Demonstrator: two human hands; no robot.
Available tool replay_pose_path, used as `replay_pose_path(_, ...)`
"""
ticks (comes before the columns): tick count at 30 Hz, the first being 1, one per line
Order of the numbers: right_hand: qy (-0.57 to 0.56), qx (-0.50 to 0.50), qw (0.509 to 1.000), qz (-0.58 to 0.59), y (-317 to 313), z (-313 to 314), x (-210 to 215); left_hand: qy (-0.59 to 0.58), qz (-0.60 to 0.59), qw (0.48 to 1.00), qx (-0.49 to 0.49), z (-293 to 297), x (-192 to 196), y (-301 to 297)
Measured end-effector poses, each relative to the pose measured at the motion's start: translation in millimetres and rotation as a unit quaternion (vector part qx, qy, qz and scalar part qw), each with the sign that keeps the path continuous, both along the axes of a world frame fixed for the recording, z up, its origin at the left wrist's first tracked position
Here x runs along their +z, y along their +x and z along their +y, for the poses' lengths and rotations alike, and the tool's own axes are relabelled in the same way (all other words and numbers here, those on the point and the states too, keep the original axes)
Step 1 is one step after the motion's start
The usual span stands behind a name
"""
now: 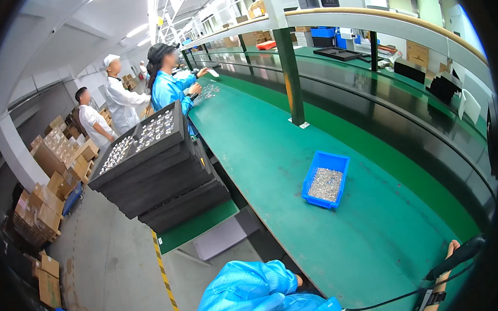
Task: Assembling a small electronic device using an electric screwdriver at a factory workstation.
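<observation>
My left arm, in a blue sleeve, bends across the bottom edge. Only a sliver of my left hand (pixel 299 280) shows past the cuff, beside the near edge of the green workbench (pixel 248 139), and its fingers are hidden. At the lower right, my right hand (pixel 453 248) is over the bench, partly covered by a dark elongated object (pixel 458 256). Whether the hand grips that object cannot be made out. A black strap with a small device (pixel 430 299) circles the right wrist. Ahead of both hands stands a blue bin (pixel 338 168) filled with small metallic parts (pixel 325 184).
Stacked black trays (pixel 155 182) with shiny pieces stand left of the bench. A post (pixel 290 78) rises from the bench beside a dark conveyor (pixel 380 113). A co-worker in blue (pixel 171 86) handles small pieces farther along. A thin cable (pixel 389 303) crosses near my right wrist.
</observation>
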State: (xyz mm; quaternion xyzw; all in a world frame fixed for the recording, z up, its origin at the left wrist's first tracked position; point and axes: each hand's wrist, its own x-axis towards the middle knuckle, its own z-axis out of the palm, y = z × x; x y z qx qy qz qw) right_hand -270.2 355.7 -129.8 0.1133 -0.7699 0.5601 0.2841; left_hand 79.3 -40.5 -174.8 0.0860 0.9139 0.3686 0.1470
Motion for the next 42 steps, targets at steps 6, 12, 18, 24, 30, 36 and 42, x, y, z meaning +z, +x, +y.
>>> replay_pose_path(6, 0.001, 0.047, 0.999, 0.027, -34, 19, -40, -0.004, 0.002, 1.0, 0.003, -15, 15, 27)
replay_pose_path(12, 0.008, 0.048, 0.998, -0.051, -31, 15, -27, -0.007, 0.005, 1.0, 0.01, -10, 7, 24)
replay_pose_path(18, -0.053, 0.177, 0.979, -0.082, -27, 24, -24, -0.007, 0.023, 1.0, 0.016, -5, 4, 22)
replay_pose_path(24, -0.034, 0.19, 0.978, -0.081, -27, 25, -25, -0.012, 0.035, 0.999, 0.031, -1, -2, 23)
replay_pose_path(30, -0.053, 0.199, 0.97, -0.127, -19, 19, -12, -0.018, 0.046, 0.998, 0.048, -12, 13, 23)
replay_pose_path(36, -0.136, 0.119, 0.981, -0.069, -43, 26, -44, -0.308, -0.088, 0.942, -0.095, -30, 49, 38)
replay_pose_path(42, -0.076, 0.1, 0.989, -0.072, -37, 15, -44, 0.028, 0.0, 0.995, -0.094, -35, 219, 16)
